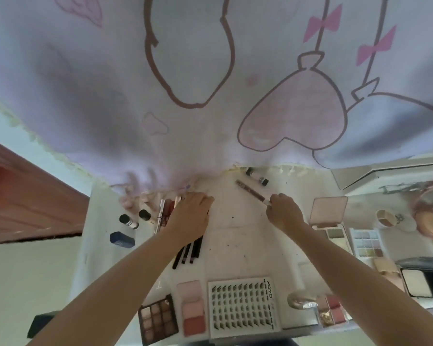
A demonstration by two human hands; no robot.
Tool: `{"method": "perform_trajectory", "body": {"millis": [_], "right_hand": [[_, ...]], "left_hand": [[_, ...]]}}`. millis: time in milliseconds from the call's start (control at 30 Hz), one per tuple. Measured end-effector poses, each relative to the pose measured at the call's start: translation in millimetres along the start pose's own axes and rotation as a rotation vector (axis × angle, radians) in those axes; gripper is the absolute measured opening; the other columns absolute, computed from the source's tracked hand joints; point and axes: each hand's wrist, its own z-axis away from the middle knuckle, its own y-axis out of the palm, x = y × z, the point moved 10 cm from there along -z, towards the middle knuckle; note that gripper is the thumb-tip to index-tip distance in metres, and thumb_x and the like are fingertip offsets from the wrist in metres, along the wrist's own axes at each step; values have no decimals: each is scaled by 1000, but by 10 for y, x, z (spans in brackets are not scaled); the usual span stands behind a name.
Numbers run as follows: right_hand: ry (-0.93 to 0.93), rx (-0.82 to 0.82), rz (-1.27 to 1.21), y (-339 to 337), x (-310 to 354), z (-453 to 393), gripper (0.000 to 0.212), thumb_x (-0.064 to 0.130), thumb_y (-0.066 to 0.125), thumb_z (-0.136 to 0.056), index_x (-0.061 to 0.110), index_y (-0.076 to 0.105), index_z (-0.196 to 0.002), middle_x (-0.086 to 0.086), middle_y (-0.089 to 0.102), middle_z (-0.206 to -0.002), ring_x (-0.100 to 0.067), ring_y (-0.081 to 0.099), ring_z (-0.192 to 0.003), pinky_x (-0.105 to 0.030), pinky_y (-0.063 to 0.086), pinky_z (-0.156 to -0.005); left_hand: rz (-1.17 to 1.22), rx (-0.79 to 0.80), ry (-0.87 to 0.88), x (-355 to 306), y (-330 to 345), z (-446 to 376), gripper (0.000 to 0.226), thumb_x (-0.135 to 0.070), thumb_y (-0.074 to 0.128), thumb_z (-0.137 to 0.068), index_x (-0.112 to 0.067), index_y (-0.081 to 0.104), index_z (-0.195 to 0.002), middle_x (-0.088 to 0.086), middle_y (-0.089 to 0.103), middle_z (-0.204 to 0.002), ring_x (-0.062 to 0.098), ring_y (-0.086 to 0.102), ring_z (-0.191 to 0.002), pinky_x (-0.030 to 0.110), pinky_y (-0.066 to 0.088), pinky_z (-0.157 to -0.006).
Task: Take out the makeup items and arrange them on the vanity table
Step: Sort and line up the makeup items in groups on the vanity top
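The right hand (284, 211) pinches a slim makeup stick (253, 192) by its end, angling it onto the table (235, 236); the left hand (193, 213) presses flat on grouped pencils (189, 252), apparently aligning them.

The table (235, 236) top looks smooth, matt and white, speckled with dark crumbs. Behind it hangs a soft matt cloth (110, 71) with a ragged, fringed hem. The tube (251, 192) pinched by the right hand (284, 212) looks like clear glossy plastic with a shiny cap. The pencils (190, 250) under the left hand (190, 216) are glossy black. The lash card (243, 305) looks like matt white card. The compact (329, 208) has a satin pink plastic lid. A panel (23, 196) at left shows reddish wood grain.
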Motion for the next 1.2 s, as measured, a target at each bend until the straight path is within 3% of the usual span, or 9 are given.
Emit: {"method": "perform_trajectory", "body": {"millis": [167, 267, 433, 633, 733, 867, 1067, 1133, 1200], "right_hand": [[-325, -21, -209, -577, 329, 352, 26, 18, 35, -96, 4, 56, -91, -10, 56, -83, -22, 48, -71, -23, 27, -59], [-434, -54, -362, -1042, 476, 572, 37, 21, 39, -96, 22, 38, -59, 4, 39, -57, -10, 35, -52, -15, 34, -54], [-366, -315, -393, -1811, 446, 669, 54, 34, 37, -96, 14, 25, -46, 3, 25, -44, -10, 25, -42, -8, 36, -55], [-701, -553, -609, -2530, 556, 1141, 53, 15, 45, -90, 26, 22, -43, 10, 19, -36, -8, 33, -33, -10, 25, -37], [-823, -519, -473, -2691, 621, 1300, 39, 27, 44, -87, 27, 27, -53, 13, 26, -46, -1, 40, -45, -7, 32, -47], [-756, -310, -522, -2732, 479, 1125, 30, 17, 55, -88, 27, 42, -63, 6, 46, -53, -2, 45, -43, -5, 37, -46], [-880, -248, -835, -2858, 435, 1146, 40, -16, 54, -78, 24, 51, -74, 7, 57, -87, -12, 56, -73, -25, 50, -69], [-806, -151, -899, -2783, 445, 1051, 27, -1, 54, -84, 25, 49, -84, 8, 60, -87, -9, 59, -69, -25, 51, -65], [-712, -134, -777, -2704, 447, 943, 14, 23, 47, -91, 25, 51, -78, 10, 62, -61, -2, 54, -46, -15, 46, -50]], "left_hand": [[25, -78, -108, -429, -116, -197, 49, -27, 37, -94, -11, 25, -139, 4, 28, -143, 19, 24, -133, 29, 21, -108], [18, -195, -96, -684, -378, -240, 33, -25, 26, -98, -12, 40, -125, 3, 46, -127, 17, 44, -113, 21, 31, -89], [20, -228, -49, -936, -920, -234, 33, -27, 22, -99, -10, 43, -118, 4, 52, -111, 21, 54, -92, 26, 40, -74], [614, -67, 96, -1178, -1490, -171, 24, -18, 36, -97, -15, 48, -76, -9, 40, -59, 0, 41, -49, 12, 33, -48], [822, 10, 82, -1208, -1608, -121, 20, -17, 38, -95, -18, 54, -83, -10, 42, -58, -5, 39, -43, 9, 33, -47], [481, -143, 43, -1207, -1829, -190, 4, -26, 41, -94, -27, 38, -92, -13, 51, -69, -3, 45, -52, 8, 40, -48], [377, -305, 6, -1160, -2054, -257, 7, -25, 45, -93, -21, 49, -89, -10, 49, -71, 4, 46, -61, 16, 40, -60], [321, -368, 15, -1155, -2101, -251, 10, -25, 47, -92, -18, 54, -91, -15, 42, -69, -1, 41, -61, 12, 36, -60], [303, -412, 18, -1140, -2121, -241, 13, -25, 48, -91, -16, 57, -92, -16, 41, -69, -1, 39, -63, 11, 34, -62]]}}
